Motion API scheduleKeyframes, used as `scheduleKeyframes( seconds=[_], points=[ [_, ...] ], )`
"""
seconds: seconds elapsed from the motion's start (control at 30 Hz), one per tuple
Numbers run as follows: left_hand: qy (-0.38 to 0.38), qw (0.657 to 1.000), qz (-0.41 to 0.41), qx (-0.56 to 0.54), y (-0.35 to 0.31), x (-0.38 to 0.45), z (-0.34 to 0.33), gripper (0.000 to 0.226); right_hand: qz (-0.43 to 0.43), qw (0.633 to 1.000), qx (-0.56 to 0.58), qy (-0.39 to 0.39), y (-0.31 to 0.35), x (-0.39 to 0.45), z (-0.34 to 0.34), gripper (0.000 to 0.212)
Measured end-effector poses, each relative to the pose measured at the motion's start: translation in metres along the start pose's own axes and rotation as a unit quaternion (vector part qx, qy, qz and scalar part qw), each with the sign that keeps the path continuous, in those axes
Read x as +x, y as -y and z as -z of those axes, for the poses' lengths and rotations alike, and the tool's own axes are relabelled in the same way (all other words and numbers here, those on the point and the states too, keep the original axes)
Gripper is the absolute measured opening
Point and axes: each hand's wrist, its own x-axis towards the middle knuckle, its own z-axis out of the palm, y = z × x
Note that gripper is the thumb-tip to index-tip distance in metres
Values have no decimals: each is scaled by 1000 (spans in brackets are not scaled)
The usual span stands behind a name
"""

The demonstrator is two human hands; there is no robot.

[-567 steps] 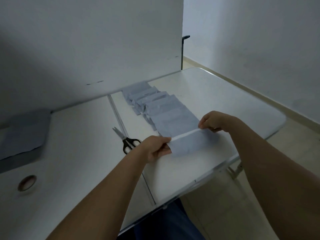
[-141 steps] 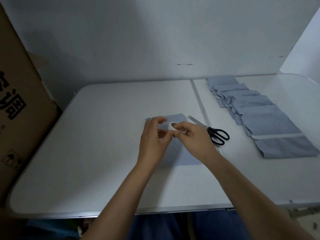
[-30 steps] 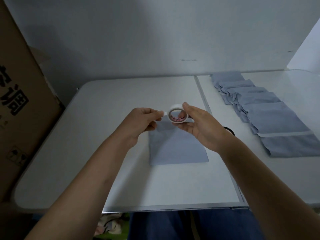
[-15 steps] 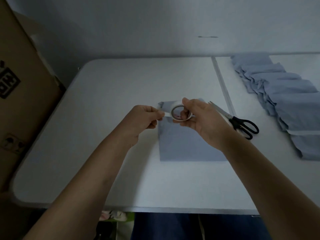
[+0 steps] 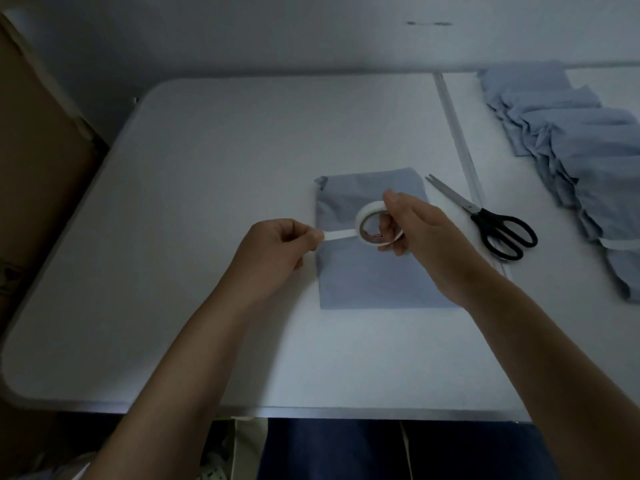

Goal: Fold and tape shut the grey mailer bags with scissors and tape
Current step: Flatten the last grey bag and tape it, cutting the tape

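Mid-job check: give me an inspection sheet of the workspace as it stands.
Surface: white folding table, centre seam right of the work.
Job's things: grey mailer bag flat under the hands; tape roll with a strip pulled leftward; scissors right of the bag; row of mailer bags far right.
Clutter: nothing seen.
Hands: left hand pinches the strip's end; right hand holds the roll.
Cables: nothing seen.
Surroundings: cardboard box at left, white wall behind.

Grey mailer bag (image 5: 374, 271) lies flat, mid table. White tape roll (image 5: 375, 223) is up over it w/ a short strip pulled out left. Black scissors (image 5: 491, 220) lie shut beside bag, on its right.
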Motion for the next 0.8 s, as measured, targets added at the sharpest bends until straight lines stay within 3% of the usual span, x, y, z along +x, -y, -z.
scheduleKeyframes(
  seconds=[0.17,0.33,0.8],
  points=[
    [-58,996,-1,73,1,-3,-12,17,74,990,-108,-56,-8,-3,-4,39],
    [-96,987,-9,129,3,-6,-15,16,106,977,-179,-51,-8,-2,-8,34],
    [-102,982,-6,157,4,-6,-13,15,153,963,-215,-53,-14,4,-8,32]
  ],
)
